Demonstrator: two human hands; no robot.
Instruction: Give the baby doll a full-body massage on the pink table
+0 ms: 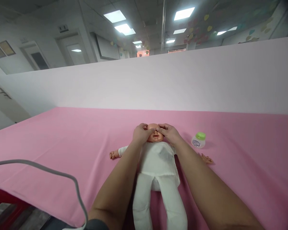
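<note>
A baby doll with a white cloth body lies on its back on a pink cover, its head toward the far side. My left hand cups the left side of the doll's head, and its thumb reaches across to the eye area. On the opposite side, my right hand holds the head the same way. Both thumbs nearly meet above the doll's nose, covering its eyes. The outer fingers are partly hidden behind the head. One doll hand shows beyond my left forearm, the other beyond my right.
A small clear jar with a green lid stands right of the doll. The pink cover ends at a white wall with glass above. A grey cable arches across the lower left, near a red stool.
</note>
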